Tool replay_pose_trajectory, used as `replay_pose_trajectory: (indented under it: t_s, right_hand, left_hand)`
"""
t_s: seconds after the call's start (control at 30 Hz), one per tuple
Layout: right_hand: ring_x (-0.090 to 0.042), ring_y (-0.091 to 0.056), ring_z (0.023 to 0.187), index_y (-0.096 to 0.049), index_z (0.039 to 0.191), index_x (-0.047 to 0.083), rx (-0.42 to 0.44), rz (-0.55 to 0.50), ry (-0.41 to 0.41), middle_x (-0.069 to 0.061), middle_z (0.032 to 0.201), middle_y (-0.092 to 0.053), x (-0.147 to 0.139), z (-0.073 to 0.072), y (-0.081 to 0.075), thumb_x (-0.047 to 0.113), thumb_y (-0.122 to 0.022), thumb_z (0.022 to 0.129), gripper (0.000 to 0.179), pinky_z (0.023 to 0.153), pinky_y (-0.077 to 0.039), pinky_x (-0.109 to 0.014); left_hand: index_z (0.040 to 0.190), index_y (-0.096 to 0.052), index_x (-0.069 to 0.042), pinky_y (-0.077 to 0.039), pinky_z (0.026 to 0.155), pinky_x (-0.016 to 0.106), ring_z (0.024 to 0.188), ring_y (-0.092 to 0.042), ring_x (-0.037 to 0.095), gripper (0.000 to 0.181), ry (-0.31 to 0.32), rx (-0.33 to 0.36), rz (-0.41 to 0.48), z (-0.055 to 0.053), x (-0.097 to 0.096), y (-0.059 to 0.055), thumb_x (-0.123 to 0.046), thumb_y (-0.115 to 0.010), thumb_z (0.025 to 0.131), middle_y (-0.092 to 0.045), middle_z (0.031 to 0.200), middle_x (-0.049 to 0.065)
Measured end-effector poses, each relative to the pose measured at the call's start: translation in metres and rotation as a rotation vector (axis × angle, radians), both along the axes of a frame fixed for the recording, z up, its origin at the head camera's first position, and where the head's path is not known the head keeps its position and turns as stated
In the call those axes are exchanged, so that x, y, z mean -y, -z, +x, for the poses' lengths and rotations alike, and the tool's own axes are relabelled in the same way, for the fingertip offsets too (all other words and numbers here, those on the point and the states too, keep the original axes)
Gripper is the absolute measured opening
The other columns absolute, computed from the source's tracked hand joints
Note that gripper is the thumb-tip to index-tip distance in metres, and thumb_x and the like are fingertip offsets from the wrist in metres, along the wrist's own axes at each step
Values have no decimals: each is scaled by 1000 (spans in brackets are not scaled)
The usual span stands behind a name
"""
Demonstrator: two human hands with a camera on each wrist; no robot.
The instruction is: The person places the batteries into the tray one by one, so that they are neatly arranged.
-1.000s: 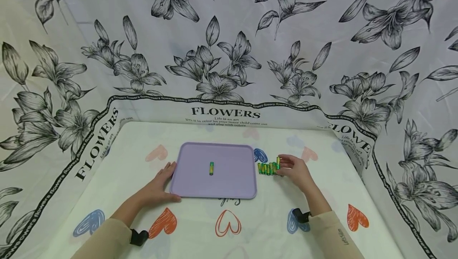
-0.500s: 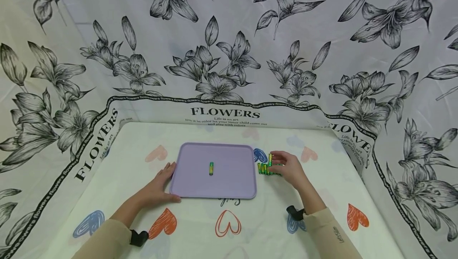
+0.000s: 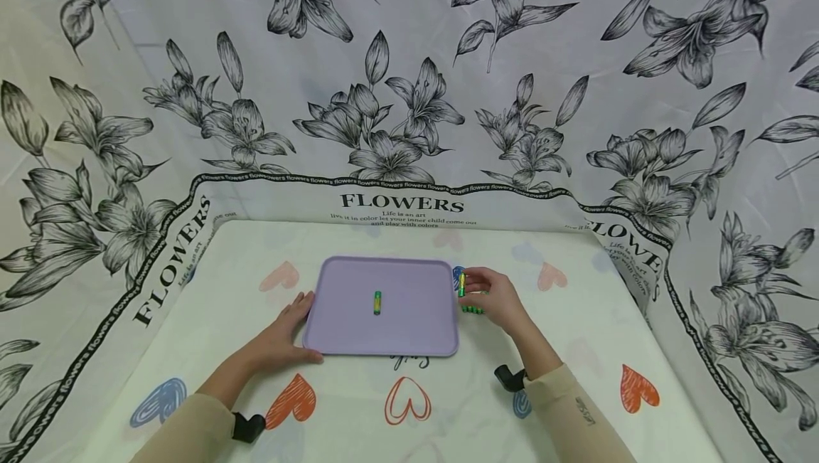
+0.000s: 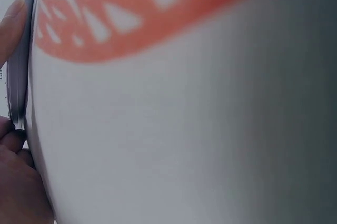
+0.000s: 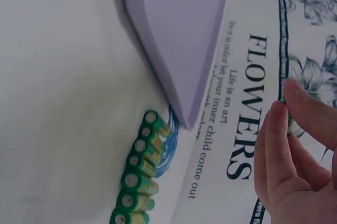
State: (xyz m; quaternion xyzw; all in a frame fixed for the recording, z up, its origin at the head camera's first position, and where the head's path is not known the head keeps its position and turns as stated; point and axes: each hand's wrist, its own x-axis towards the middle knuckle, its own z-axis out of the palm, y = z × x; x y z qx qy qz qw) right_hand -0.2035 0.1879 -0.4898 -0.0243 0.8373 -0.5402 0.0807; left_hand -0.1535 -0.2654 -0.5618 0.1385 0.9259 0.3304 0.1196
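Observation:
A green-and-yellow battery [image 3: 462, 285] is pinched upright between the thumb and fingers of my right hand [image 3: 495, 299], held above the table by the tray's right edge. Below that hand, a row of several matching batteries [image 5: 138, 183] lies side by side on the cloth, partly hidden in the head view. One more battery [image 3: 377, 303] lies near the middle of the lilac tray [image 3: 409, 331]. My left hand [image 3: 281, 335] rests against the tray's left side, fingers extended along it and thumb at the front left corner.
A white tablecloth [image 3: 358, 392] printed with hearts covers the table. Behind and on both sides hangs a flower-printed curtain [image 3: 256, 114] that meets the table's edges. Both wrists carry small black devices [image 3: 248, 426].
My right hand has moved left with the pinched battery, from the right end of the row to beside the tray. The left hand and the tray have stayed in place.

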Motion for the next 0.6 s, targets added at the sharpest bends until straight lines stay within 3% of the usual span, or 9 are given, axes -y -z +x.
replay_pose_trajectory:
  t_s: [0.33,0.6]
  right_hand:
    - [-16,-69,98,-65,131,8,-23,-15,-12,-8,114,-70,26,-7,3,3,-85,77,58,75,-60,-25]
    - [-16,-68,95,-67,128,9,-6,-15,-50,-6,109,-70,46,-10,4,1,-85,77,55,78,-61,-30]
  left_hand:
    - [163,-12,-9,-11,120,70,153,-5,50,130,-5,8,-3,1,-1,-1,-60,-86,68,-6,169,22]
    - [163,-12,-10,-11,120,70,153,-5,50,131,-4,11,-1,0,-1,-1,-60,-86,68,-5,169,22]
